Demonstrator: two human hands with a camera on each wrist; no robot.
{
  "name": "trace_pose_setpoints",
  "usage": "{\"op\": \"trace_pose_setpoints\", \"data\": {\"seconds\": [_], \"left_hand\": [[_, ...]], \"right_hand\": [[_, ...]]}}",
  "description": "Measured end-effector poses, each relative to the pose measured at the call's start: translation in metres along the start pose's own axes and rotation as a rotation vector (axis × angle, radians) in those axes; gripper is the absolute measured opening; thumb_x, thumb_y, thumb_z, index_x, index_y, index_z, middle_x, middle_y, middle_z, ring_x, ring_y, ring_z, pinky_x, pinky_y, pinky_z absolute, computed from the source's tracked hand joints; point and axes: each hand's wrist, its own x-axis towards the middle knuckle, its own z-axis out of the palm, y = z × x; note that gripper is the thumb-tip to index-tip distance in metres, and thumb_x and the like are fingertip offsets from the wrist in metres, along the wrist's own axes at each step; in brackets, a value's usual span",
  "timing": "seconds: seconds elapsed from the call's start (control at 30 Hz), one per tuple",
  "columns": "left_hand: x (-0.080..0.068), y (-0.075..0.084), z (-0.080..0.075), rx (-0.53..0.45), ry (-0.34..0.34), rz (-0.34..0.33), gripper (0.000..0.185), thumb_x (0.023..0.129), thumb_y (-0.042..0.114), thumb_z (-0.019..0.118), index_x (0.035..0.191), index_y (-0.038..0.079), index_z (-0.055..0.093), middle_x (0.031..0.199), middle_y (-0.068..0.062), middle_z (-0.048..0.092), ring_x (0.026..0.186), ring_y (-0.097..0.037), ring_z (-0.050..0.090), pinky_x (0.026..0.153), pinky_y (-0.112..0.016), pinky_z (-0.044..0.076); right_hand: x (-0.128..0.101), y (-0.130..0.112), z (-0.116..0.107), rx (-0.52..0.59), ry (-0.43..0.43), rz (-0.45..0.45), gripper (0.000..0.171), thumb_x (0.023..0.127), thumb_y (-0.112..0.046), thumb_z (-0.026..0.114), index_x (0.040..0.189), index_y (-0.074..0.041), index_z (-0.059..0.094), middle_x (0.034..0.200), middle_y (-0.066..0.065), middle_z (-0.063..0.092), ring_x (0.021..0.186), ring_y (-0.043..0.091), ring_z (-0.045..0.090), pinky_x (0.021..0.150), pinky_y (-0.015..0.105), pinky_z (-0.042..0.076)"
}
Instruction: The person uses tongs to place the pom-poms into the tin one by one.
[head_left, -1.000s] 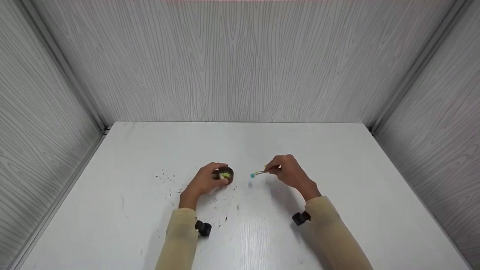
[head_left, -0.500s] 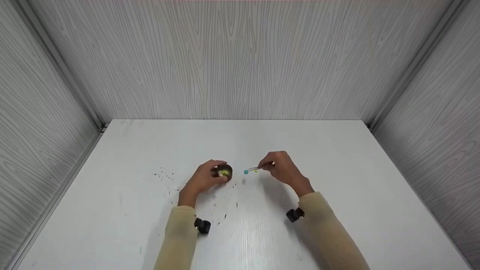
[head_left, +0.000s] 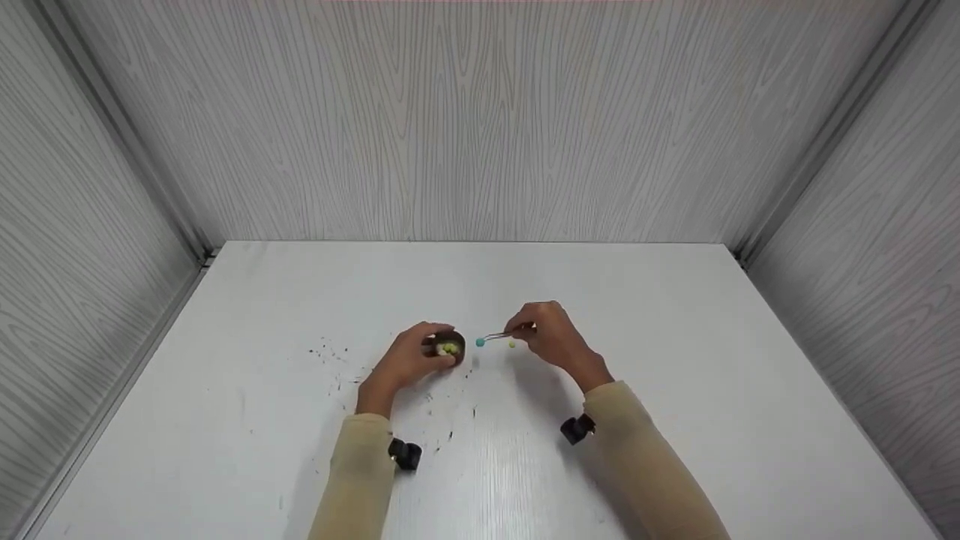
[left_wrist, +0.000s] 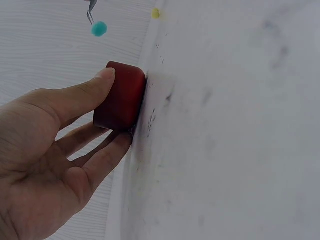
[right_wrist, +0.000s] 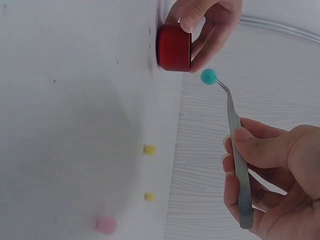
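Note:
My left hand (head_left: 405, 364) holds a small cup, thumb on one side and fingers on the other. In the left wrist view the cup (left_wrist: 125, 97) is dark red and stands on the table. Yellow-green and whitish small balls (head_left: 449, 349) lie inside it in the head view. Bent-tip metal tweezers (right_wrist: 240, 170) are pinched in my right hand (right_wrist: 282, 167). Their tips grip a teal ball (right_wrist: 208, 76), held above the table just right of the cup and apart from it.
Two yellow balls, a nearer one (right_wrist: 150, 149) and a farther one (right_wrist: 149, 196), lie on the white table (head_left: 675, 330) with a pink ball (right_wrist: 106, 225). Dark specks (head_left: 330, 351) are scattered around the left hand. Grey wood-grain panels (head_left: 480, 120) enclose the back and sides.
My right hand has moved left, bringing the tweezers and teal ball closer to the cup. A yellow ball on the table has come into fuller view. The left hand stays in place.

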Motion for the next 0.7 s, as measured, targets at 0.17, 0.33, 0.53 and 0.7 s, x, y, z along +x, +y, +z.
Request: {"op": "trace_pose_setpoints", "data": {"seconds": [0.17, 0.33, 0.53, 0.7], "left_hand": [[0.0, -0.003, 0.0, 0.009, 0.004, -0.002, 0.056, 0.094, 0.012, 0.076, 0.146, 0.012, 0.056, 0.148, -0.016, 0.056, 0.139, -0.04, 0.054, 0.116, -0.054, 0.045], [0.0, -0.004, 0.001, 0.005, 0.002, 0.002, 0.055, 0.094, 0.013, 0.076, 0.146, 0.013, 0.057, 0.146, -0.014, 0.057, 0.14, -0.04, 0.054, 0.117, -0.054, 0.045], [-0.001, -0.004, 0.001, -0.008, 0.002, 0.034, 0.054, 0.095, 0.011, 0.075, 0.145, 0.012, 0.058, 0.145, -0.015, 0.058, 0.138, -0.04, 0.056, 0.115, -0.053, 0.047], [-0.001, -0.003, 0.0, -0.004, -0.001, 0.037, 0.054, 0.095, 0.012, 0.075, 0.146, 0.011, 0.057, 0.147, -0.015, 0.057, 0.138, -0.04, 0.055, 0.116, -0.054, 0.046]], "right_hand": [[0.006, -0.003, 0.008, 0.01, -0.014, 0.014, 0.017, 0.09, 0.008, 0.072, 0.093, -0.004, 0.083, 0.091, 0.011, 0.078, 0.087, 0.023, 0.073, 0.076, 0.037, 0.063], [0.01, -0.006, 0.014, 0.005, -0.03, 0.049, 0.018, 0.091, 0.008, 0.071, 0.093, -0.005, 0.083, 0.093, 0.011, 0.078, 0.09, 0.023, 0.073, 0.079, 0.037, 0.063], [0.015, -0.008, 0.023, -0.006, -0.032, 0.072, 0.019, 0.091, 0.008, 0.07, 0.094, -0.006, 0.083, 0.094, 0.01, 0.077, 0.089, 0.022, 0.072, 0.08, 0.038, 0.063], [0.018, -0.009, 0.029, -0.016, -0.021, 0.069, 0.019, 0.091, 0.009, 0.07, 0.095, -0.005, 0.083, 0.093, 0.012, 0.077, 0.089, 0.024, 0.072, 0.08, 0.04, 0.063]]}}
